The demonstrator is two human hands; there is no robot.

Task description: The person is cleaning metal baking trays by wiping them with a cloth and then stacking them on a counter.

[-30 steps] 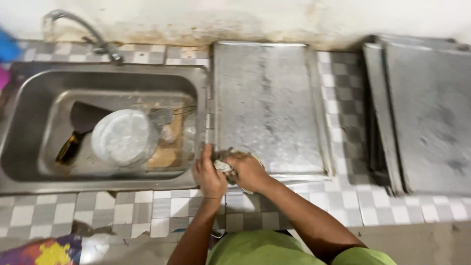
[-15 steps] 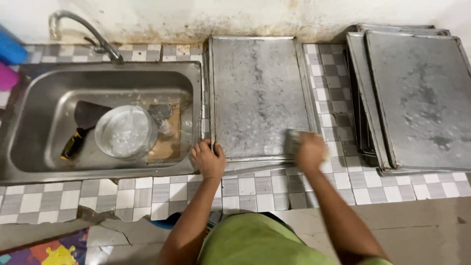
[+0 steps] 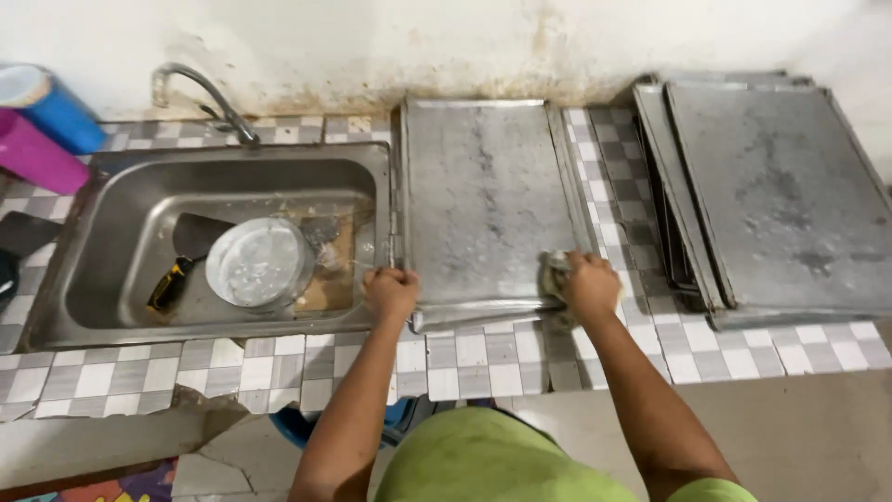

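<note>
— Where is the metal baking tray (image 3: 483, 200) lying?

— Flat on the tiled desk (image 3: 111, 376), just right of the steel sink (image 3: 111, 232), its long side running from near to far.

— And the hands?

— The left hand (image 3: 391, 293) is on the tray's near left corner, fingers curled closed over the rim. The right hand (image 3: 592, 286) sits at the near right corner, fingers clenched around a greyish scrubbing pad (image 3: 557, 267) that presses on the tray's surface by the edge.

— What's in the sink?

— A round metal bowl (image 3: 258, 263) in the middle, a dark utensil with a yellow handle (image 3: 172, 284) to its left, and a brownish board beneath. The curved tap (image 3: 209, 98) rises at the far rim.

— Anything to the right?

— A stack of similar trays (image 3: 780, 186), overlapping, well apart from the one being held. At the far left stand a blue container (image 3: 56, 107) and a pink one (image 3: 37, 153), touching each other.
</note>
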